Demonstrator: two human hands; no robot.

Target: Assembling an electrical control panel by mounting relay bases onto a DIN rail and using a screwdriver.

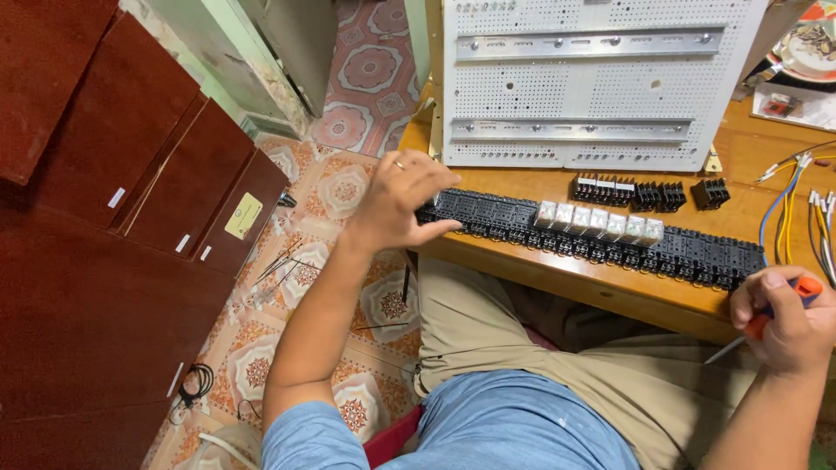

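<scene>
My left hand [402,200], with a ring on one finger, rests on the left end of a long row of black relay sockets [697,254] lying on a wooden table [557,277]; thumb and fingers pinch that end. Several clear relays [597,223] sit plugged into the middle of the row. My right hand [785,320] is closed around an orange-handled screwdriver [765,318] at the table's front right edge, its metal tip pointing down-left, off the row.
A white perforated panel [592,83] with two metal rails stands behind the row. Loose black terminal blocks [640,193] and coloured wires [792,204] lie to the right. Dark red cabinets [131,200] stand on the left over a patterned tile floor [348,187].
</scene>
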